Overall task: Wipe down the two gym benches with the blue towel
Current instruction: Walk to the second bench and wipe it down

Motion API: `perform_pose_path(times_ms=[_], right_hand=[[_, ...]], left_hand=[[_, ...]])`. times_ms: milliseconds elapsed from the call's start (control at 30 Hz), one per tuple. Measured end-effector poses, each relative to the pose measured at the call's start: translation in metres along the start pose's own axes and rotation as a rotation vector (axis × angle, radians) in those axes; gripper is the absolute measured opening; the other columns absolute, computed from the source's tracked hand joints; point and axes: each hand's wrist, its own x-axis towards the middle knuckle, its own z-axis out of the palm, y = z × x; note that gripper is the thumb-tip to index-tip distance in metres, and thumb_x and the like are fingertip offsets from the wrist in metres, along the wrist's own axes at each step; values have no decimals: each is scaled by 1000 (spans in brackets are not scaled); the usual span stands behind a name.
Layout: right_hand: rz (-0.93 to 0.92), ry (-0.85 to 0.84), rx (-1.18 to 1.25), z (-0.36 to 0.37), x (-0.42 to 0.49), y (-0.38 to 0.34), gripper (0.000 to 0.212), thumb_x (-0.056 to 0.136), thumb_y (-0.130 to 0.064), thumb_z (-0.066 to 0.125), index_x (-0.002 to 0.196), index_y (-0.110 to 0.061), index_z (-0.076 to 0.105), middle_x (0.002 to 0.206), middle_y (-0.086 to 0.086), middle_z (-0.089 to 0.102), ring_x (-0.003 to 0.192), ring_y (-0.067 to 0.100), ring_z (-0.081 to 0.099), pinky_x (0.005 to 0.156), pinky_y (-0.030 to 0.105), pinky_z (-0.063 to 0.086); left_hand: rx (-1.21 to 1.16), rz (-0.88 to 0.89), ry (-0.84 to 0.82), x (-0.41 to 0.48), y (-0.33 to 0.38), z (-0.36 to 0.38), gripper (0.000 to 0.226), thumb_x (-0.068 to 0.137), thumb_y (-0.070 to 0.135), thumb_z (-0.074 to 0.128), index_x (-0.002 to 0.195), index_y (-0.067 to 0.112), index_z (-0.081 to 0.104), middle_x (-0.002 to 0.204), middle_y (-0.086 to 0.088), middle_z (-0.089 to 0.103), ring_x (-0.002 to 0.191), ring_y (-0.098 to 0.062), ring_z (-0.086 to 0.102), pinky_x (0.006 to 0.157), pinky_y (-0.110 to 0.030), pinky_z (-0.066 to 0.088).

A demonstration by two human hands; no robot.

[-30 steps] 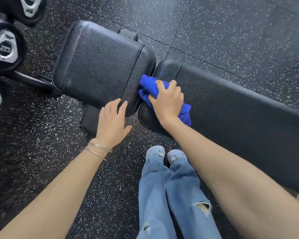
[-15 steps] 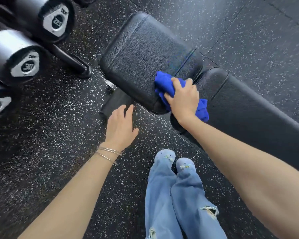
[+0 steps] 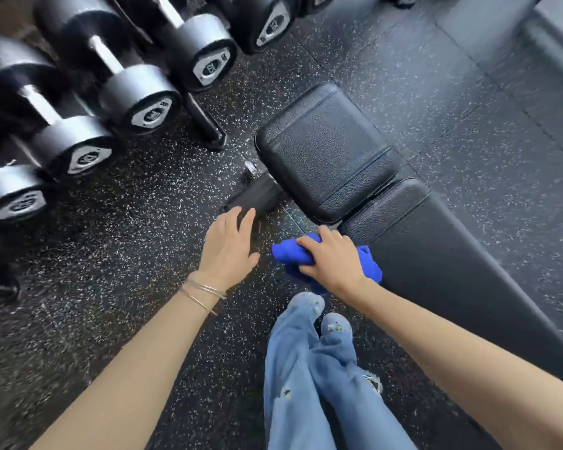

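Right hand (image 3: 335, 264) grips a bunched bright-blue cloth towel (image 3: 288, 254) just off the near corner of the gym bench's long black grained-vinyl back pad (image 3: 442, 254); whether cloth meets vinyl cannot be told. Left hand (image 3: 228, 248), thin bangles at the wrist, hovers empty with fingers straight above the black speckled rubber floor (image 3: 111, 287). Beyond lies the squarish black vinyl seat pad (image 3: 322, 151), end to end with the back pad across a narrow gap. Chrome-and-black dumbbells (image 3: 137, 92) line the left. The wipe would likely go best with the towel opened flat under the palm, drawn in long overlapping strokes down each pad, side edges and gap included, the free hand steadying the seat.
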Motion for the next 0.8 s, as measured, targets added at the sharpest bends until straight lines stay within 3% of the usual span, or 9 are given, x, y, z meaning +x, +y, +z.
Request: perform_pose_path(times_ms=[400,800], right_hand=[[-203,130,-81,-200,-69,-81,45,79,-45,62,122,-32,55,110,8,49,104,31,51,83,39,40],[-608,205,-262,-290,-126,-235,48,79,-42,63,124,-32,52,116,7,49,108,30,49,85,38,39]], left_hand=[[-100,-171,153,-137,20,-145,83,83,49,59,148,17,18,142,-7,36,120,-29,44,96,-40,40],[-214,-507,327,-277,-55,-221,79,81,49,62,145,21,26,138,-6,44,122,-29,44,98,-44,42]])
